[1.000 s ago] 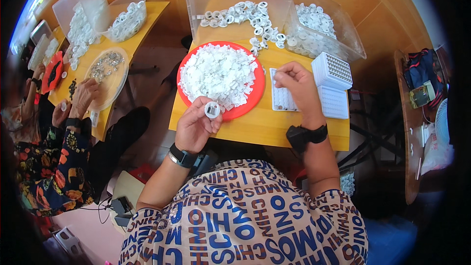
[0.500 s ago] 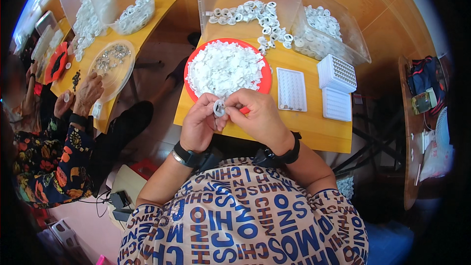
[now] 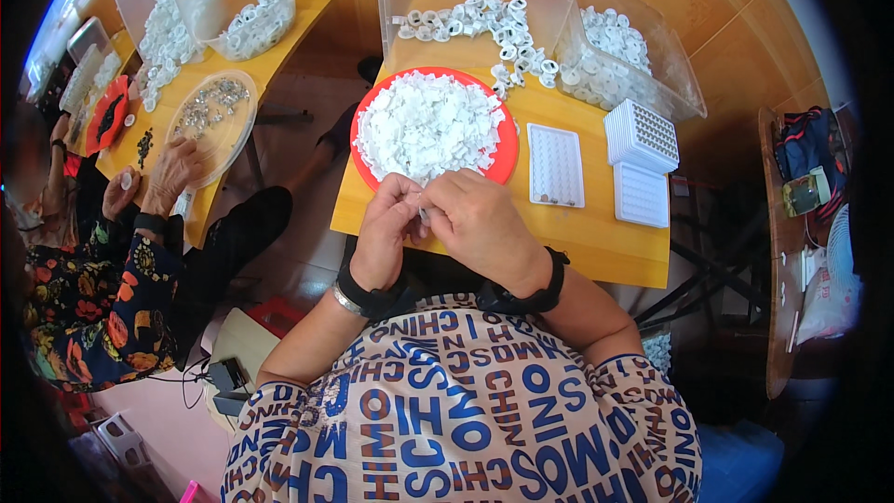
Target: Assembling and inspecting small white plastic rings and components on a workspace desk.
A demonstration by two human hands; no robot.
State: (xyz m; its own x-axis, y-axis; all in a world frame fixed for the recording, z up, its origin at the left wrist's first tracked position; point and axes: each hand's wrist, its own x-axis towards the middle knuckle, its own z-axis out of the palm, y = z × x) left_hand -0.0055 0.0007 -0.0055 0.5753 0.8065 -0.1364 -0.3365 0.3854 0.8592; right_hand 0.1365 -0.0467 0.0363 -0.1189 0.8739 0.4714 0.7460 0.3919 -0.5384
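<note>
My left hand (image 3: pixel 386 228) and my right hand (image 3: pixel 480 224) meet at the near edge of the yellow table (image 3: pixel 596 242), fingers pinched together on a small white part (image 3: pixel 425 214) between them. Just beyond them lies a red plate (image 3: pixel 503 154) heaped with small white pieces. To the right of the plate lies a flat white grid tray (image 3: pixel 555 165), with a stack of white grid trays (image 3: pixel 641 163) further right.
A pile of white rings (image 3: pixel 470 23) and a clear bin (image 3: pixel 624 61) of white parts stand at the table's far side. At the left, another person (image 3: pixel 93 270) works at a second yellow table (image 3: pixel 233 47) with bowls and a round tray of small parts.
A second ago my right hand rested on the grid tray at the right; it has come back to my left hand, and both now hold the small white part together.
</note>
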